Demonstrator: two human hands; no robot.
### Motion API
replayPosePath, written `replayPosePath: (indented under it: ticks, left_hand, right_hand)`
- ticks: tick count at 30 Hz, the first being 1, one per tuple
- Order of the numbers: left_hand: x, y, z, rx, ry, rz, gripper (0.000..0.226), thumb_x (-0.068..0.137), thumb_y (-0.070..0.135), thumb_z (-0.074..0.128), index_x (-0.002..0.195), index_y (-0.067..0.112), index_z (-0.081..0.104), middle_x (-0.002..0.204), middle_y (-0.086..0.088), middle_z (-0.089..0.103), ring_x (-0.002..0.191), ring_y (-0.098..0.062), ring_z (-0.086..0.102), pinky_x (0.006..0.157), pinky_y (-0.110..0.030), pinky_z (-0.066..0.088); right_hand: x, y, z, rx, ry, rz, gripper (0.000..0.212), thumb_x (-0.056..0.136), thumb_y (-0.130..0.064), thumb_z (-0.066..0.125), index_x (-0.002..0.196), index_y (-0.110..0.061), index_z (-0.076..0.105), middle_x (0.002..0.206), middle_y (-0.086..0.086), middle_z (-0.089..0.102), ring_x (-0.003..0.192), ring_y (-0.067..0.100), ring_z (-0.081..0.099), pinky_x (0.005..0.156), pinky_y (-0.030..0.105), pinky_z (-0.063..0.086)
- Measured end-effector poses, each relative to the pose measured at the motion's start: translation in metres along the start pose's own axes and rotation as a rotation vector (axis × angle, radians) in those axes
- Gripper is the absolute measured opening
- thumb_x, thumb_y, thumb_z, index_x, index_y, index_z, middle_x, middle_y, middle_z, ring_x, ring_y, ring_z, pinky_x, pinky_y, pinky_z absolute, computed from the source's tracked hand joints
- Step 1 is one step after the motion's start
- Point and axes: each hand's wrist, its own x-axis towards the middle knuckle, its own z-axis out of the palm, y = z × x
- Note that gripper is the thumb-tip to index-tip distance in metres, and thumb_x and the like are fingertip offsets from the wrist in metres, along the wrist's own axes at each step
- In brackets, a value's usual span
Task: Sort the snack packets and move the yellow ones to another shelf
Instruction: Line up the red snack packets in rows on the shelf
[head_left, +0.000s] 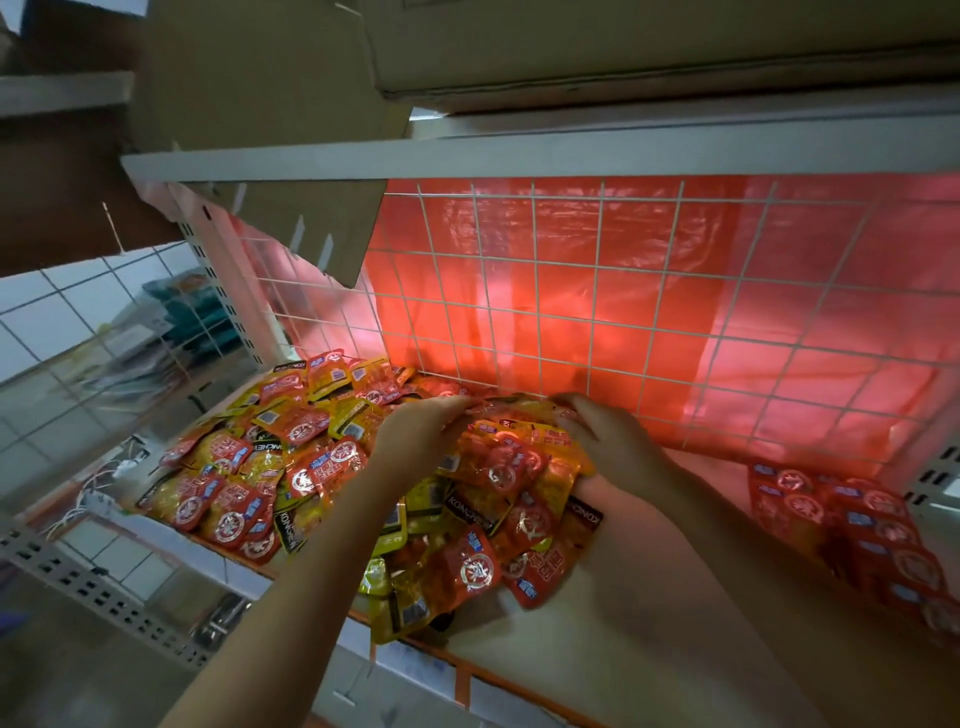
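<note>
Fingertips of both hands buried among heaped snack packets.

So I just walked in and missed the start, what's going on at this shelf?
A person is sorting a heap of snack packets on a white shelf. Both hands are in the pile near the wire grid back: the left hand and right hand grip packets together. A separate row of red packets lies to the right.
</note>
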Motion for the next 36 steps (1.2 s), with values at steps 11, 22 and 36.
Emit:
replayPosePath:
  ticks: [11, 22, 36]
  left_hand:
    - [-0.117, 0.116, -0.001, -1.257, -0.043, -0.353, 0.012, 0.088, 0.017, 0.063, 0.093, 0.007, 0.067, 0.090, -0.009, 0.071, 0.087, -0.026, 0.066, 0.078, -0.037, 0.051]
    - [-0.201, 0.188, 0.011, -1.471, -0.037, -0.551, 0.029, 0.082, 0.021, 0.059, 0.106, 0.007, 0.067, 0.104, -0.015, 0.071, 0.098, -0.034, 0.067, 0.091, -0.050, 0.051]
    - [-0.213, 0.196, 0.005, -1.395, -0.086, -0.605, 0.016, 0.089, 0.012, 0.059, 0.101, 0.016, 0.069, 0.098, -0.007, 0.074, 0.095, -0.027, 0.068, 0.096, -0.051, 0.048]
  right_hand:
    - [-0.153, -0.054, -0.040, 0.477, 0.036, 0.299, 0.018, 0.097, -0.019, 0.046, 0.113, -0.024, 0.053, 0.097, -0.017, 0.059, 0.079, -0.018, 0.054, 0.069, -0.005, 0.036]
    - [-0.256, -0.060, -0.054, 0.605, -0.089, 0.401, 0.038, 0.094, -0.007, 0.053, 0.120, -0.030, 0.040, 0.111, -0.019, 0.056, 0.088, -0.023, 0.054, 0.080, 0.002, 0.044]
    - [-0.280, -0.056, -0.090, 0.078, 0.274, 0.345, 0.016, 0.079, -0.022, 0.073, 0.094, -0.017, 0.070, 0.068, -0.017, 0.059, 0.063, -0.009, 0.054, 0.058, 0.005, 0.038]
